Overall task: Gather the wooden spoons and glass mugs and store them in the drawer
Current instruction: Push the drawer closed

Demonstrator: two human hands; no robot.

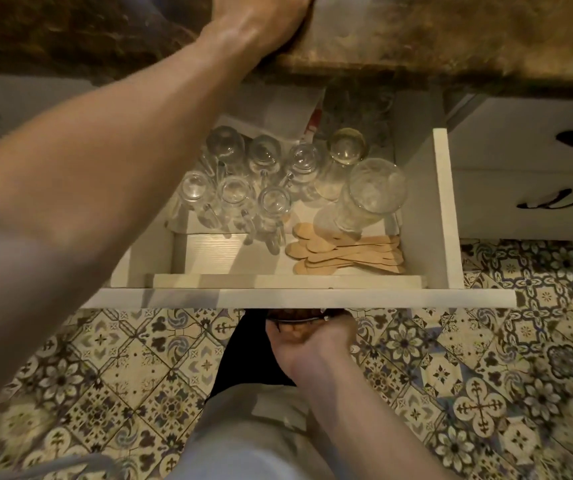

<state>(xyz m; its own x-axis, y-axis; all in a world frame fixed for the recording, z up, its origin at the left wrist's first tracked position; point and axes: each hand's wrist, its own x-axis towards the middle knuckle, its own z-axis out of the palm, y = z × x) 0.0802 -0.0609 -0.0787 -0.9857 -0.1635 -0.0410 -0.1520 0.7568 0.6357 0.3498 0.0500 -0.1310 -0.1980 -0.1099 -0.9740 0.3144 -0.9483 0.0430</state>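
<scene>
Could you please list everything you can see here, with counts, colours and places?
drawer: one, white, pulled open under the countertop
glass mugs: six, clear, two rows, drawer's left
tall glasses: two, clear, drawer's right
wooden spoons: pile, count unclear, pale, drawer's front right
countertop: one, mottled brown, top
floor tiles: many, patterned cream and grey, below
left hand: one, rests on the countertop edge
right hand: one, grips the drawer handle

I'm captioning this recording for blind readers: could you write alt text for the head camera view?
An open white drawer holds rows of glass mugs and a pile of wooden spoons. The right hand grips its front handle; the left hand rests on the countertop.
</scene>
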